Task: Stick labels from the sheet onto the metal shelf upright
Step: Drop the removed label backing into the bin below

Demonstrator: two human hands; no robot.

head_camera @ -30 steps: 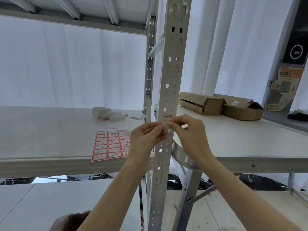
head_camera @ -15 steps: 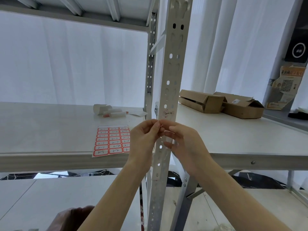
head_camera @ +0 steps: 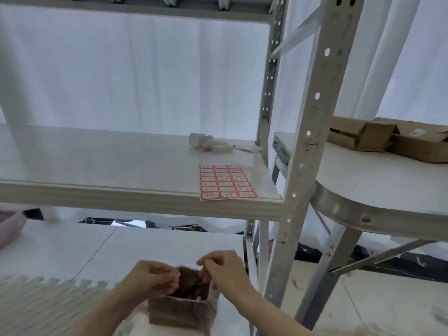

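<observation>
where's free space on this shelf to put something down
The shelf board is bare all along left of the label sheet. Its right end is crowded: sheet in front, small white tubes behind, with only a narrow strip between. The round table has bare room in front of the cardboard boxes.

Storeroom: metal shelving (head_camera: 306, 166), cardboard boxes (head_camera: 388, 139)

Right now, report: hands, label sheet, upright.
Left hand, right hand low over brown box, grips unclear. Red-bordered label sheet on white shelf. Grey perforated metal upright unobstructed.
</observation>
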